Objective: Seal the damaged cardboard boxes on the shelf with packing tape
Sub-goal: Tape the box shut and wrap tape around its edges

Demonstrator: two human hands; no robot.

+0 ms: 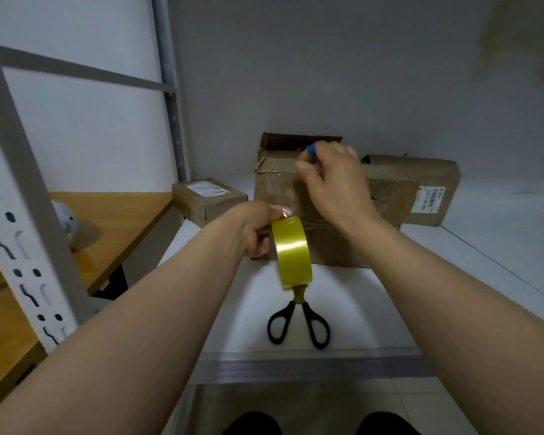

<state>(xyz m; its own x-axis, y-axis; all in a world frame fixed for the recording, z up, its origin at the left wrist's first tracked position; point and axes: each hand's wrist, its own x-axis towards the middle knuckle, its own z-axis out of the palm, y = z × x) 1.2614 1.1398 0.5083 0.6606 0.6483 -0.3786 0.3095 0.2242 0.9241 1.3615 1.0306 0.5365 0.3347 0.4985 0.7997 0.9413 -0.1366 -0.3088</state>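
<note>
Packing tape roll point(291, 252), yellow and glossy, is held on its edge in front of the middle box point(275, 186), over the white shelf point(453, 277). The left hand point(255, 229) grips it from the side with curled fingers, probably so that the roll can turn while the hand brakes it. The right hand point(333, 180) is higher, at the top front edge of this box, with its fingers closed in a pinch. Between the two hands a clear strip point(296, 199) seems to run up the front of the box. It is transparent and the picture is soft there, so I cannot be sure where it sticks. Something small and blue point(311, 150) shows at the fingertips of the right hand; I cannot tell what it is.

The middle box is crumpled, with a torn flap on top, so I judge it is the one being sealed. A small box point(209, 197) stands near on its left, and a labelled box point(431, 189) just beside it on the right. Scissors point(297, 324) lie near the front edge of the shelf, below the roll, handles toward the person. There they are within reach for the cut that should come next. The risk, I think, is that the strip folds on itself before it is pressed down.
</note>
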